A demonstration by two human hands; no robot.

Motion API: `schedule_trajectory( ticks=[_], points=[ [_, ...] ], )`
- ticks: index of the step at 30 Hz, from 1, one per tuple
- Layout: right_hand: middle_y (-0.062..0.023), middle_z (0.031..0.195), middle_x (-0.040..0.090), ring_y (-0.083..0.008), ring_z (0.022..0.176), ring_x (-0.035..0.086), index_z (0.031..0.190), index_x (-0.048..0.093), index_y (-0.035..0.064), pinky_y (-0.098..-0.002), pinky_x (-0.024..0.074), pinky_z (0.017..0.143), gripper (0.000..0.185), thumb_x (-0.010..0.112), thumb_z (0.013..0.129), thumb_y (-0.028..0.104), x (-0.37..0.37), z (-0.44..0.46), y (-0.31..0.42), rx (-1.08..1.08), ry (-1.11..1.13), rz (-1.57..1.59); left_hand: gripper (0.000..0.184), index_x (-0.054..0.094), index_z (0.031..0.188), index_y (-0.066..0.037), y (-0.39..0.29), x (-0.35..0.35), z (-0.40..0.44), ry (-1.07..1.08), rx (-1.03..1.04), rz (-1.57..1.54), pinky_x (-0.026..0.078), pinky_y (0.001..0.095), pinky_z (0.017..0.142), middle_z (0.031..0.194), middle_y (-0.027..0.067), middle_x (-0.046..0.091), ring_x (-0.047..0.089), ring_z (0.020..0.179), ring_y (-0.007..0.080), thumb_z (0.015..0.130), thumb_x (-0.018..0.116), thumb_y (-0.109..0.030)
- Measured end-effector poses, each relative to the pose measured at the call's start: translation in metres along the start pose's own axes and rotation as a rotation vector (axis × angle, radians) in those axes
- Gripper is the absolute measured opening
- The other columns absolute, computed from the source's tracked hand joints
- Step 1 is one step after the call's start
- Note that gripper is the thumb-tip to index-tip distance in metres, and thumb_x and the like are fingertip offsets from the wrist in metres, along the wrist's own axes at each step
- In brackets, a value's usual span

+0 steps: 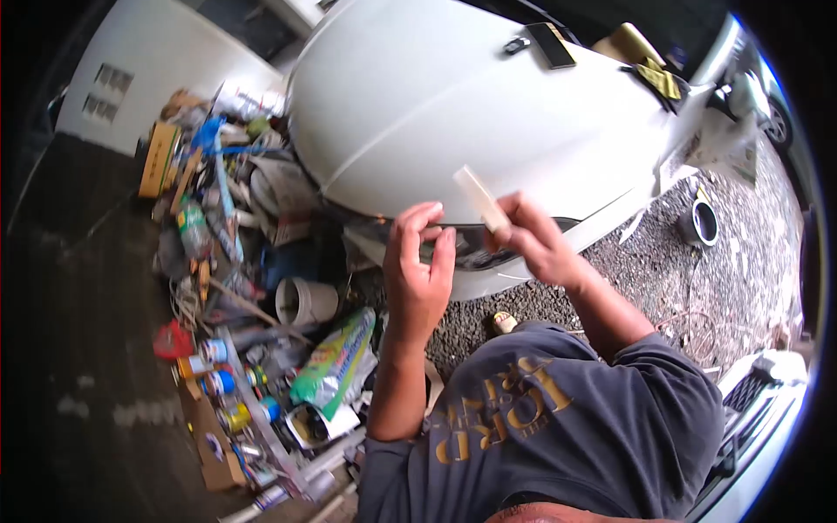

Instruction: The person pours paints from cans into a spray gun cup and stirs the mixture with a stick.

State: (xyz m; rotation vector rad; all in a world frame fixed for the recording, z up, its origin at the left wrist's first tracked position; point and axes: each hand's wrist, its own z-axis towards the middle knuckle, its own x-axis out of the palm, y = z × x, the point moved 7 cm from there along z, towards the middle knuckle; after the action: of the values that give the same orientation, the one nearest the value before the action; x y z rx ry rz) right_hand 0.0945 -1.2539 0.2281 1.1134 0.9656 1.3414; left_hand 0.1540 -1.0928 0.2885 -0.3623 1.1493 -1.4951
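Observation:
My right hand [536, 240] grips the lower end of a flat, pale, translucent strip [478, 197], which points up and to the left. Left of it, my left hand [422, 261] is raised with its fingers curved and apart, holding nothing. Both hands are above the front edge of a white car hood [436, 105]. Behind them, a headlight [475, 253] is partly hidden by my fingers.
A phone [551, 45] and a small dark key fob [517, 45] lie on the hood. Cans, a white bucket [305, 302], a green bag [336, 362] and other clutter fill the left side. A dark round container [699, 223] stands on gravel at right.

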Motion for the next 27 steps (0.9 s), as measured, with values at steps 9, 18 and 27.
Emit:
schedule_trajectory(
  ticks=[9, 18, 27],
  points=[
    [-0.0170, 0.108, 0.062, -0.0275, 0.100, 0.063, 0.126, 0.053, -0.0031, -0.0404, 0.0496, 0.088, 0.038, 0.060, 0.101, 0.025, 0.093, -0.009, -0.006, -0.107, 0.414, -0.022, 0.019, 0.059, 0.114, -0.003, 0.032, -0.060, -0.053, -0.121, -0.030, 0.209, 0.052, 0.0316, 0.082, 0.108, 0.0105, 0.066, 0.064, 0.097, 0.0190, 0.096, 0.064, -0.008],
    [-0.0188, 0.116, 0.062, -0.0392, 0.109, 0.059, 0.120, 0.056, -0.0017, -0.0464, 0.0466, 0.096, 0.031, 0.063, 0.099, 0.019, 0.154, 0.005, -0.013, -0.400, 0.612, -0.134, 0.028, 0.059, 0.118, -0.004, 0.096, -0.082, -0.117, -0.406, -0.598, -0.352, 0.048, 0.0255, 0.078, 0.100, 0.0037, 0.061, 0.058, 0.089, 0.0114, 0.095, 0.062, -0.019],
    [-0.0091, 0.102, 0.070, -0.0172, 0.100, 0.066, 0.124, 0.056, -0.0017, -0.0339, 0.0510, 0.089, 0.031, 0.057, 0.104, 0.022, 0.182, 0.018, -0.036, 0.093, 0.785, 0.140, 0.042, 0.043, 0.140, -0.001, 0.080, -0.122, -0.139, -0.478, -0.305, 0.128, 0.051, 0.0333, 0.083, 0.108, 0.0102, 0.061, 0.062, 0.096, 0.0182, 0.104, 0.055, -0.020]
  ],
)
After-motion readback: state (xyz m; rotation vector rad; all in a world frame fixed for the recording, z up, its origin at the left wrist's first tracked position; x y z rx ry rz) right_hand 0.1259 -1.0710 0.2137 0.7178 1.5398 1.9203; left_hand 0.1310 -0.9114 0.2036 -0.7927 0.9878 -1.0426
